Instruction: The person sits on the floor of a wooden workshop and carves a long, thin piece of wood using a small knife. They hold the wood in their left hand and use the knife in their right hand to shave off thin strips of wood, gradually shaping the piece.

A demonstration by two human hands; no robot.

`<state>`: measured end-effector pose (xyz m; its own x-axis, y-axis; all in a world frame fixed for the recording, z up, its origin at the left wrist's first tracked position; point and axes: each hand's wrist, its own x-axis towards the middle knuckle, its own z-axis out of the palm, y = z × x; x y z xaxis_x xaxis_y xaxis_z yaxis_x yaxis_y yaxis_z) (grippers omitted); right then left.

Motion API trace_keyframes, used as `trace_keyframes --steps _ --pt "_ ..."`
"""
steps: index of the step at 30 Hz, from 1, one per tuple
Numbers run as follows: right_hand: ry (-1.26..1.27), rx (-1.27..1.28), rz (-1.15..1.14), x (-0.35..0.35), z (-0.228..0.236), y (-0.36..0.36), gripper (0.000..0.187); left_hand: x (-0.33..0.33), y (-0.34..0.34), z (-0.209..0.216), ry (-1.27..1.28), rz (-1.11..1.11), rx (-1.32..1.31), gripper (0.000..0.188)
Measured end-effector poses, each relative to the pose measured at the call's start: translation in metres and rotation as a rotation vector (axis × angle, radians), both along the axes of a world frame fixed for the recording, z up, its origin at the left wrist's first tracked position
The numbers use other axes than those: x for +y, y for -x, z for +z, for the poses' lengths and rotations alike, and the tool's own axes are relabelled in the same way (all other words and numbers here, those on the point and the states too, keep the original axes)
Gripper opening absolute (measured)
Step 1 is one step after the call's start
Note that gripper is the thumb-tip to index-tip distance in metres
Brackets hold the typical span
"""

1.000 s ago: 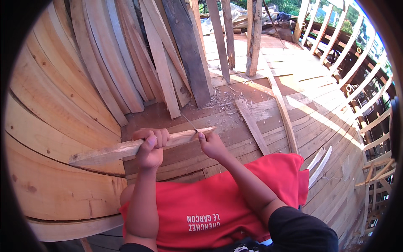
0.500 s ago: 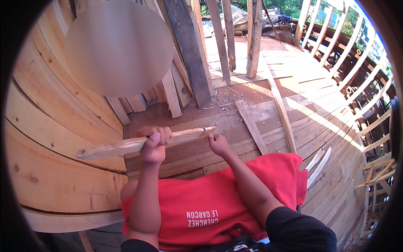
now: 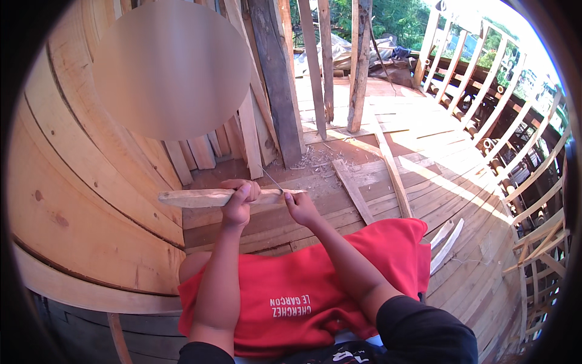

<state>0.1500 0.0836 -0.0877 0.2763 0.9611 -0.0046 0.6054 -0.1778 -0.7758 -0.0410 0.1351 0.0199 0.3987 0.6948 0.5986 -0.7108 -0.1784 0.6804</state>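
Note:
My left hand (image 3: 241, 197) is wrapped round a pale, rough-hewn wooden stick (image 3: 191, 198), held roughly level above my lap. Close to the stick's right end, a thin dark strand (image 3: 273, 181), like wire or cord, crosses the wood and runs up to the left. My right hand (image 3: 302, 207) is closed in a pinch beside that end, against the stick. Its fingers hide what they grip. A red garment (image 3: 260, 327) covers my lap beneath both forearms.
Plank wall (image 3: 91, 200) curves along the left. Upright posts (image 3: 276, 85) stand ahead, with wood shavings (image 3: 315, 159) at their foot. Loose boards (image 3: 391, 164) lie on the plank floor (image 3: 436, 200). Two pale strips (image 3: 448, 246) rest right of my lap; a slatted railing (image 3: 485, 91) lines the right side.
The stick and my left hand have shifted right relative to my lap. My right hand has come left to the stick's end. The thin strand now shows above the wood.

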Motion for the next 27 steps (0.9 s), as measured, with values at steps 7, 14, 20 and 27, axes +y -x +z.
trace_keyframes --steps 7,14,20,27 --pt "-0.056 -0.176 0.008 -0.014 0.02 0.012 0.06 -0.013 0.006 -0.003 0.053 0.016 -0.007 0.038" --pt "0.053 -0.188 0.065 -0.011 0.046 0.017 0.059 -0.011 0.003 -0.011 0.132 0.04 -0.012 0.039" --pt "-0.018 -0.145 0.062 -0.003 0.009 -0.01 0.059 -0.026 -0.003 -0.01 0.116 0.16 0.052 0.041" --pt "0.057 -0.092 0.087 -0.018 0.017 -0.007 0.053 -0.027 -0.004 -0.008 0.104 0.147 0.051 0.04"
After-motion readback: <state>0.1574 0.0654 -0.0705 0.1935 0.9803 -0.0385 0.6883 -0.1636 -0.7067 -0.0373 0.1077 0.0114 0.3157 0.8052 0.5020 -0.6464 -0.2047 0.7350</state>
